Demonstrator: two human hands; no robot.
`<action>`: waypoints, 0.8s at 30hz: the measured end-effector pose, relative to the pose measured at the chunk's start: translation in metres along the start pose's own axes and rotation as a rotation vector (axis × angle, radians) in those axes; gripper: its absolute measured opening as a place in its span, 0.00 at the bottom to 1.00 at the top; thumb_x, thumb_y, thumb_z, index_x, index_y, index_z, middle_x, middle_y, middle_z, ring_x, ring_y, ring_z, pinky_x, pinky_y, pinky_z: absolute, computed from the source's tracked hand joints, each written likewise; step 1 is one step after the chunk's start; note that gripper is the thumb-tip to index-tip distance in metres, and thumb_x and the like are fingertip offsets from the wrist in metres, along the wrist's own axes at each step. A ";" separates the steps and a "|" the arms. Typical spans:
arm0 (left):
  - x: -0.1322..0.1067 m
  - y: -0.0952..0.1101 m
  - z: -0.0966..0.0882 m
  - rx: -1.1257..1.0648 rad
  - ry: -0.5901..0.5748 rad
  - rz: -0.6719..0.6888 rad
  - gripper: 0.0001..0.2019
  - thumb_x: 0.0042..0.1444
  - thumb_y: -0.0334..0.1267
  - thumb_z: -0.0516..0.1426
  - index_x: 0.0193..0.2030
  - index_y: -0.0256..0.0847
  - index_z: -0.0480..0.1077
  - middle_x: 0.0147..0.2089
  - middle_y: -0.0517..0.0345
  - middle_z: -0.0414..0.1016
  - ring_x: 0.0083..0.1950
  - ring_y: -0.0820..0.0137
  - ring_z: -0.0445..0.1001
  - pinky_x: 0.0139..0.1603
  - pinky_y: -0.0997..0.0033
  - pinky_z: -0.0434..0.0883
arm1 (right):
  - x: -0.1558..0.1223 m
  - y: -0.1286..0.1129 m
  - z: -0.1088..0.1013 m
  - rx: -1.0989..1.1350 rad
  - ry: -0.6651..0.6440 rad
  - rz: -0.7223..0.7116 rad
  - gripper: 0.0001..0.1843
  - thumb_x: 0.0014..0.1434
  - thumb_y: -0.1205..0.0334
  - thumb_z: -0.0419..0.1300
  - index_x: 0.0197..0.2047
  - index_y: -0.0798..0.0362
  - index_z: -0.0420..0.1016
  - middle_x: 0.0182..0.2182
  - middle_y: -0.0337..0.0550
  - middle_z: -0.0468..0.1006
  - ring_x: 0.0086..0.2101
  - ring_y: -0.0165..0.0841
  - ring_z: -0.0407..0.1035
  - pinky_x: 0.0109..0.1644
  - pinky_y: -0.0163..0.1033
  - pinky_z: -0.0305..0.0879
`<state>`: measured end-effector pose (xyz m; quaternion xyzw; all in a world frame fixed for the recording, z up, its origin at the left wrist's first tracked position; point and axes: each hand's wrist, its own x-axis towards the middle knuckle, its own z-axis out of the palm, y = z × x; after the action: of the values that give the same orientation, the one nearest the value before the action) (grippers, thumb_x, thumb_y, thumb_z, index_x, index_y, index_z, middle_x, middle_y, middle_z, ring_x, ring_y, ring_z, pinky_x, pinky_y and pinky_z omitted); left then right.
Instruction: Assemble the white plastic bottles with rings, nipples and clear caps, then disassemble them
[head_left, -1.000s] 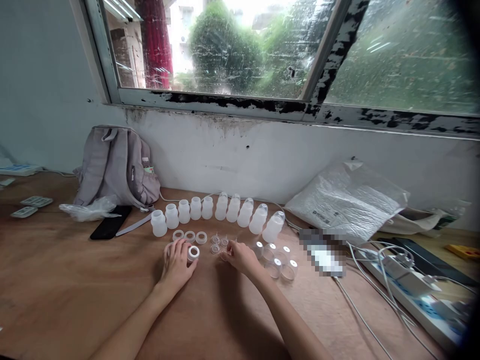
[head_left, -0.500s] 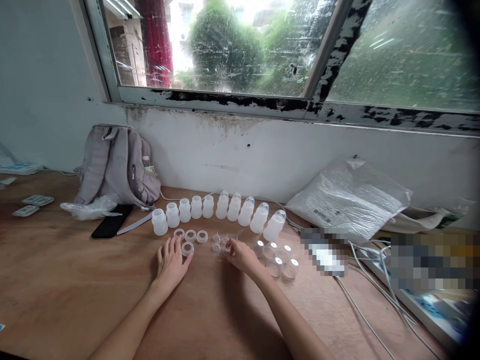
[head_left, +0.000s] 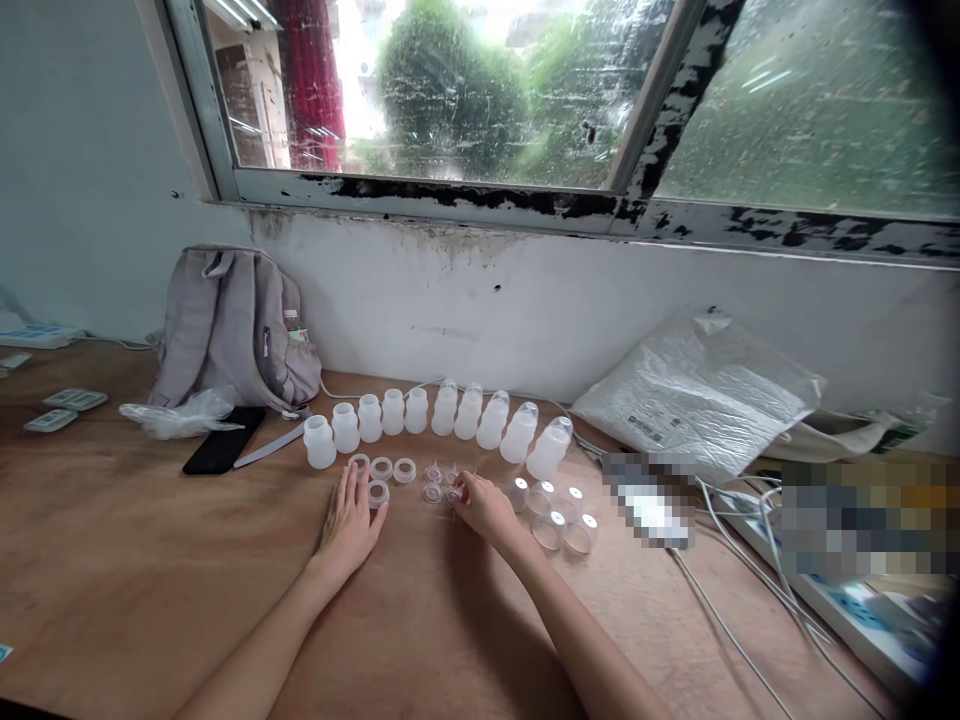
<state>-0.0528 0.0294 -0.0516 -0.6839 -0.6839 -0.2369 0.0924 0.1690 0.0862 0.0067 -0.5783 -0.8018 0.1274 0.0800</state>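
Take the bottle row (head_left: 444, 415) as your reference: it stands in an arc across the wooden table (head_left: 225, 560). Its left half consists of five upright bottles with exposed necks (head_left: 369, 425); its right half consists of five bottles fitted with clear tops (head_left: 493, 430).

Your left hand (head_left: 349, 525) rests in front of the left half of the bottle row, palm down, fingers extended and only loosely curved. A translucent ring (head_left: 378, 494) lies between your thumb and fingers; you cannot tell from this view whether they grip it. Three further rings (head_left: 381, 469) lie between this ring and the bottle row.

Your right hand (head_left: 480, 505) is in front of the middle of the bottle row, thumb and fingers drawn together in a pinch at a clear teat (head_left: 453, 496). Your fingertips are partly hidden, so a firm hold cannot be confirmed. Other teats (head_left: 433, 493) sit beside it, on the side toward the rings.

Five clear domes (head_left: 548, 530) stand in front of the bottle row's right end. Beyond its left end is a grey backpack (head_left: 229, 320).
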 end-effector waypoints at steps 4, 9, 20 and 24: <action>0.002 0.000 -0.001 -0.020 0.003 0.000 0.28 0.56 0.45 0.45 0.60 0.29 0.49 0.63 0.38 0.47 0.64 0.56 0.43 0.59 0.55 0.54 | 0.001 0.000 0.002 -0.015 0.021 0.006 0.10 0.53 0.63 0.50 0.40 0.51 0.65 0.35 0.42 0.73 0.34 0.34 0.67 0.27 0.33 0.47; 0.004 0.002 -0.003 0.037 -0.026 -0.031 0.28 0.55 0.45 0.46 0.60 0.31 0.50 0.63 0.40 0.49 0.64 0.55 0.45 0.58 0.53 0.54 | 0.000 0.000 0.002 -0.013 0.044 -0.022 0.10 0.53 0.63 0.50 0.40 0.51 0.65 0.34 0.43 0.73 0.35 0.35 0.67 0.28 0.33 0.49; 0.004 0.003 -0.008 0.062 -0.043 -0.022 0.28 0.56 0.45 0.46 0.61 0.33 0.49 0.63 0.43 0.49 0.64 0.57 0.44 0.58 0.52 0.52 | -0.008 -0.009 -0.009 0.127 0.334 -0.151 0.11 0.54 0.62 0.50 0.43 0.50 0.63 0.40 0.45 0.66 0.34 0.33 0.66 0.31 0.35 0.60; 0.004 0.003 -0.004 0.031 0.034 0.002 0.28 0.55 0.44 0.47 0.60 0.35 0.50 0.63 0.43 0.51 0.64 0.56 0.45 0.58 0.50 0.51 | 0.005 -0.014 -0.011 0.202 0.551 -0.224 0.14 0.54 0.66 0.49 0.46 0.52 0.61 0.42 0.48 0.64 0.39 0.36 0.65 0.38 0.38 0.63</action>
<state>-0.0508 0.0307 -0.0458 -0.6788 -0.6852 -0.2376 0.1150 0.1572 0.0879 0.0211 -0.4881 -0.7921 0.0354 0.3647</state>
